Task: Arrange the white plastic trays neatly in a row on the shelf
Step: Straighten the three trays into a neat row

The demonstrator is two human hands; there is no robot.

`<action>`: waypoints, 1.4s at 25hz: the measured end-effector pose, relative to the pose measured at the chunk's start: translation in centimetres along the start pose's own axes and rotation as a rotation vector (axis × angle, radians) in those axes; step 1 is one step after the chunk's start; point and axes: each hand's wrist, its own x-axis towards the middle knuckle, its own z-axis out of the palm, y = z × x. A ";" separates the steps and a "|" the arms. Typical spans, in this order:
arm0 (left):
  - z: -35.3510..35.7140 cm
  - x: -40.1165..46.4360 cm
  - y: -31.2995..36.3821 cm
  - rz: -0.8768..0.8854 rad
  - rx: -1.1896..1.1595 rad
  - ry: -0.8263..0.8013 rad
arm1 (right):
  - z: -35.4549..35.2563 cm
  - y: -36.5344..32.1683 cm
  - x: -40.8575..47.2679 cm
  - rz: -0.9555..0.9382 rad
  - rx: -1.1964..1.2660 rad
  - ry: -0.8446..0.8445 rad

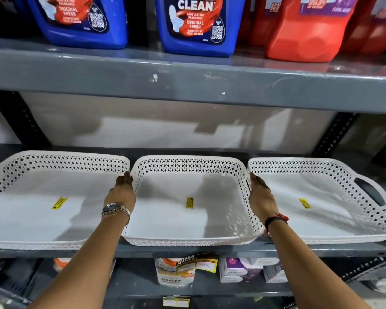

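Three white plastic trays with perforated walls stand side by side on the grey shelf (210, 250). Each has a yellow sticker on its floor. The left tray (42, 219) and the right tray (321, 219) flank the middle tray (176, 221), their rims nearly touching. My left hand (123, 190) grips the left side of the middle tray, in the gap beside the left tray. My right hand (261, 198) grips its right side, fingertips at the handle slot. All three front rims slightly overhang the shelf edge.
The upper shelf (187, 85) hangs close above, carrying blue cleaner jugs (198, 25) and red jugs (310, 30). Black slotted uprights (334, 134) stand at the back corners. Below are a bottle (176, 273) and small boxes (243, 269).
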 end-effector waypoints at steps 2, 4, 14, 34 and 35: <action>0.0 0.0 -0.3 -0.001 0.006 0.002 | 0.2 -0.1 -0.1 -0.007 0.003 0.009; -0.1 0.0 -0.3 -0.002 0.013 0.003 | 0.3 0.0 -0.1 -0.012 0.003 0.018; 0.1 0.1 -0.6 -0.014 0.002 0.005 | 0.4 0.1 0.0 -0.012 -0.005 0.021; 0.1 1.1 -0.6 0.015 -0.133 0.012 | 0.3 0.2 0.2 -0.020 -0.006 0.005; 0.1 1.3 -0.6 0.016 -0.137 0.014 | 0.3 0.2 0.2 -0.020 -0.005 0.007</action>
